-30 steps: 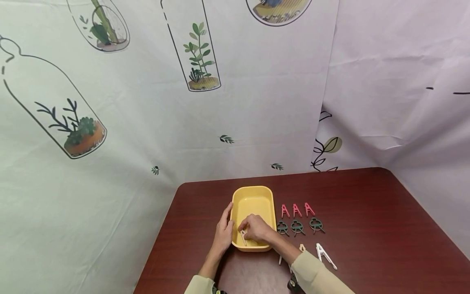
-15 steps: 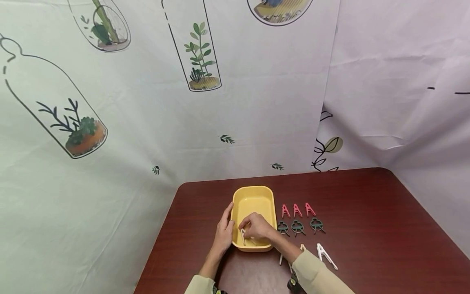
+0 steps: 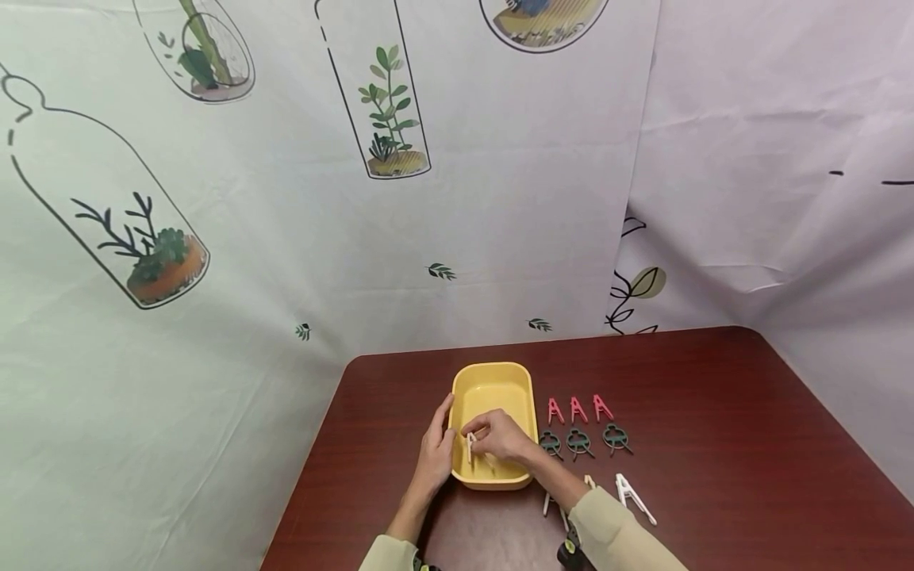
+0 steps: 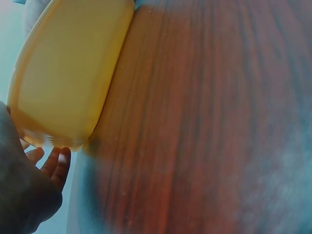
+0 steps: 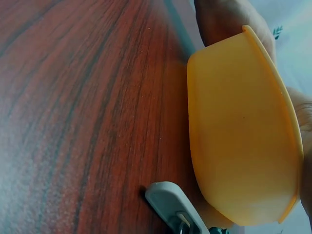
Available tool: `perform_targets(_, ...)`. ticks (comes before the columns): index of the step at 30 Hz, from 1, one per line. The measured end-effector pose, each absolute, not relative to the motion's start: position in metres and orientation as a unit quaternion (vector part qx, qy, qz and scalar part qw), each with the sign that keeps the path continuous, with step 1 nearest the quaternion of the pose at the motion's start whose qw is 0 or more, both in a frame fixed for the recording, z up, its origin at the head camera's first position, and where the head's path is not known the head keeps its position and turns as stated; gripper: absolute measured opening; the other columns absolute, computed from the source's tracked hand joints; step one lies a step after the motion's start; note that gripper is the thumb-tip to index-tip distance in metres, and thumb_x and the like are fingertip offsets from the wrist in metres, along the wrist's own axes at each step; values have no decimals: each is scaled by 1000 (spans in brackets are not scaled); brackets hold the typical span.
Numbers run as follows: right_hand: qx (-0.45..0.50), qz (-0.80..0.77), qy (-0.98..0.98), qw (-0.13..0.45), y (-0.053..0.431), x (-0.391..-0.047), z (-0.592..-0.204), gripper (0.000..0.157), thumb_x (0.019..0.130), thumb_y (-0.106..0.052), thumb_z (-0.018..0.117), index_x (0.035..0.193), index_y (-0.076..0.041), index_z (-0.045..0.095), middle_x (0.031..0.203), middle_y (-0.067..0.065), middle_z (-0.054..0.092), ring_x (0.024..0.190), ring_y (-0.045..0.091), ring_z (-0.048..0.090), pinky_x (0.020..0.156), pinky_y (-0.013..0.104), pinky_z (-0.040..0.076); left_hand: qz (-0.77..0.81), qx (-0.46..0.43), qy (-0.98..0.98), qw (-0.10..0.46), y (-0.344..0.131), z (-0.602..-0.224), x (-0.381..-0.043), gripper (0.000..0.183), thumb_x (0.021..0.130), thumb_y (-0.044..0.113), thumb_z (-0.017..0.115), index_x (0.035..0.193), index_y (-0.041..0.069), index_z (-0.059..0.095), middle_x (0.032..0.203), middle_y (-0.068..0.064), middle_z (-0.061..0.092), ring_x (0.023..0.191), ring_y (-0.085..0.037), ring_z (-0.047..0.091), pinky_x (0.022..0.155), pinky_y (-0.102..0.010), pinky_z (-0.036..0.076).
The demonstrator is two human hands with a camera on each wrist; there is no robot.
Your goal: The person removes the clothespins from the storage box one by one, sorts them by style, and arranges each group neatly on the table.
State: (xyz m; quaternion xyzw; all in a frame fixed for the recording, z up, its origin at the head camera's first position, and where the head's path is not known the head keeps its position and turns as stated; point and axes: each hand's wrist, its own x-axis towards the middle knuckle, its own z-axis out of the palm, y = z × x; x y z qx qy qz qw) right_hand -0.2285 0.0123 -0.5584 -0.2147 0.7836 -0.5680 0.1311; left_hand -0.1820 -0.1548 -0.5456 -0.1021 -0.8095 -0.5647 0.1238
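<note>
Inside the yellow tub (image 3: 493, 373), my right hand (image 3: 500, 434) pinches a small white clothespin (image 3: 470, 448) between thumb and fingers. The clothespin hangs upright above the tub's floor, near its left wall. My left hand (image 3: 432, 456) rests against the tub's left side, its fingers stretched along the outer wall and the thumb at the rim. In the left wrist view, the left fingers (image 4: 61, 165) touch the tub's outside. The right wrist view shows the tub's outer wall (image 5: 239, 126), with most of the right hand hidden behind it.
Right of the tub, three pink clothespins (image 3: 577, 409) form a row, with three dark green round clips (image 3: 578, 442) below. Nearer me lie a white clothespin (image 3: 633, 498), a beige one (image 3: 589, 481) and other pegs partly under my right forearm. A patterned cloth (image 3: 428, 222) hangs behind the table.
My right hand has risen slightly within the tub, lifting the white clothespin with it. The left hand and the tub stay put.
</note>
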Motion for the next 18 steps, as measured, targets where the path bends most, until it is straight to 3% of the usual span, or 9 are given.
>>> perform_targets(7,-195,-601,765,125,15,-228,-556,26,83,7,77,110,7,78,99,12,77,84,15,71,68,25,55,-567,-95,-808,128,-153,-548,-182,59,98,-17,47,156,-5,46,160,-24,47,149,-39,40,116,-24,29)
perform_targets(18,-163,-632,755,65,15,-229,-554,20,86,3,79,105,5,77,99,14,78,89,23,77,67,27,58,-557,-101,-814,132,-153,-547,-182,60,97,-18,47,156,-7,46,159,-25,47,148,-39,41,116,-23,29)
